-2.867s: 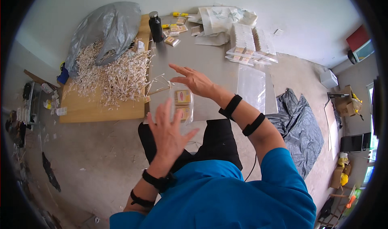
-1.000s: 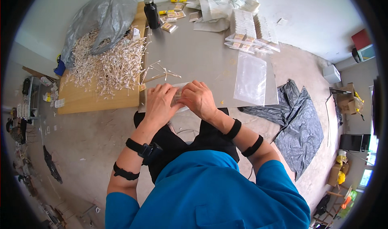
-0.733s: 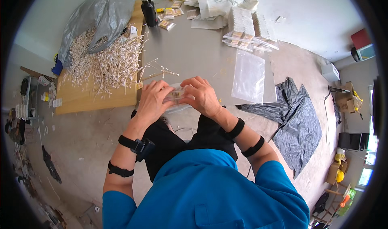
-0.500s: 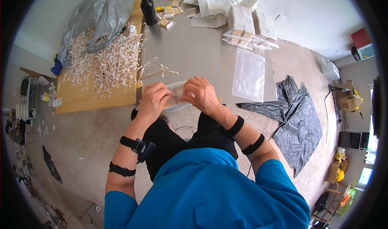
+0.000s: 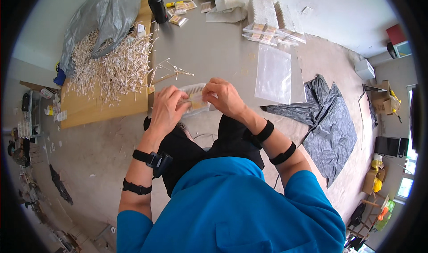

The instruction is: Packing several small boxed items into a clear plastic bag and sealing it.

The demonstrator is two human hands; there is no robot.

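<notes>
Handling the clear packet at its two sides appears to be the step in hand, probably to adjust or close its film. The packet lies between the two grips, at the near edge of the gray counter; whether it rests there or is held just off the surface cannot be told. A row of thin sticks and a yellowish patch show through it.

The left grip pinches the packet's left side between thumb and fingers. The right grip pinches the right side in the same way. Whether one layer of film or the full thickness is pinched is hidden by the fingers.

The next move calls for even tension from both sides, with the contents lying flat and the film free of folds.

Just beyond the left grip, a few stray swabs lie near the packet. Farther left, a swab pile covers part of the wooden counter. A flat clear bag lies right of the right grip; stacked packs stand farther beyond it.
</notes>
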